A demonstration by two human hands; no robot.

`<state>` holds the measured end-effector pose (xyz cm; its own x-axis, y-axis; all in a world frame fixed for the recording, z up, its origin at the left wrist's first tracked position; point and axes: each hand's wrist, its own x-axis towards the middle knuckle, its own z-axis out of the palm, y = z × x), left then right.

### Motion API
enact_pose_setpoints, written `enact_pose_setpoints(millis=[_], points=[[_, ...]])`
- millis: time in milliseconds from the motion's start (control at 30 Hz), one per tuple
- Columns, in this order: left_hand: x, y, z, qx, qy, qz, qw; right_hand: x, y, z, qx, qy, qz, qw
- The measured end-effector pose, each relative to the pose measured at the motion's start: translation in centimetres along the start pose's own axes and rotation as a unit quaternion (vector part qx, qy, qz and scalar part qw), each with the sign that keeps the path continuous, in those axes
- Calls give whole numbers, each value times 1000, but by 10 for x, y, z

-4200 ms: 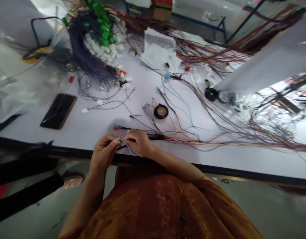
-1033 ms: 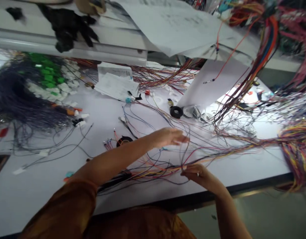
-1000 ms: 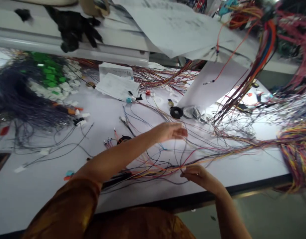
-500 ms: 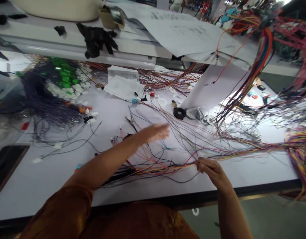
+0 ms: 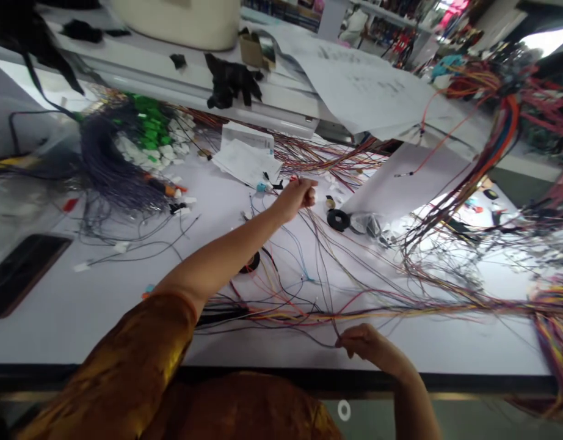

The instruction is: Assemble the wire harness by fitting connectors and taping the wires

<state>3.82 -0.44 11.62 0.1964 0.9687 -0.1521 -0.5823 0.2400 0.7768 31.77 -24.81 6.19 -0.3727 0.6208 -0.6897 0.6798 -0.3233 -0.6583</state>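
Observation:
My left hand (image 5: 300, 198) is closed at the back of the table, with thin wires (image 5: 319, 244) running from its underside toward me. Near the front edge, my right hand (image 5: 366, 345) pinches a dark wire (image 5: 335, 327) between thumb and fingers. Between the two hands lies a long multicoloured wire bundle (image 5: 382, 313), stretched along the table. Its left part is wrapped in black (image 5: 224, 316). A light blue connector (image 5: 261, 187) rests just left of my left hand. A red connector (image 5: 293, 178) is partly hidden behind that hand.
A black tape roll (image 5: 338, 220) lies right of my left hand. On the left are a phone (image 5: 27, 275), dark wires (image 5: 110, 165) and green connectors (image 5: 153, 125). Overhead, a shelf holds papers (image 5: 350, 79) and a black glove (image 5: 231, 82). Wire bunches hang at right.
My left hand has moved back and closed on wires. My right hand has come toward the front edge and slightly left, drawing the dark wire forward. The camera view has shifted too.

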Motion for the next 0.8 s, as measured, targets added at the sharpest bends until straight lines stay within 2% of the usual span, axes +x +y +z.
enact_pose_setpoints(millis=[100,267,433,500,567,600,667,700,733,767,800], points=[[9,21,-34,46,31,33,998,10,-2,-4,-31,42,2,999],[-7,56,-88,68,39,42,996,26,-5,-23,-53,162,-45,984],[-25,91,-127,-3,94,46,995,58,-15,-45,-47,243,-47,968],[-31,102,-141,57,109,69,990,71,-20,-52,-58,286,-51,955],[-39,111,-153,208,153,103,961,81,-23,-57,-58,310,-63,947],[-44,115,-159,307,184,121,926,85,-23,-59,-49,312,-69,946],[-55,123,-169,496,238,141,823,91,-22,-61,-2,304,-74,950],[-62,126,-174,557,248,133,781,94,-21,-61,41,293,-78,952],[-69,128,-177,586,248,115,763,96,-19,-61,98,277,-85,952],[-77,129,-180,576,244,96,774,98,-18,-60,161,262,-95,947],[-85,128,-181,526,241,78,812,100,-17,-59,220,251,-107,937]])
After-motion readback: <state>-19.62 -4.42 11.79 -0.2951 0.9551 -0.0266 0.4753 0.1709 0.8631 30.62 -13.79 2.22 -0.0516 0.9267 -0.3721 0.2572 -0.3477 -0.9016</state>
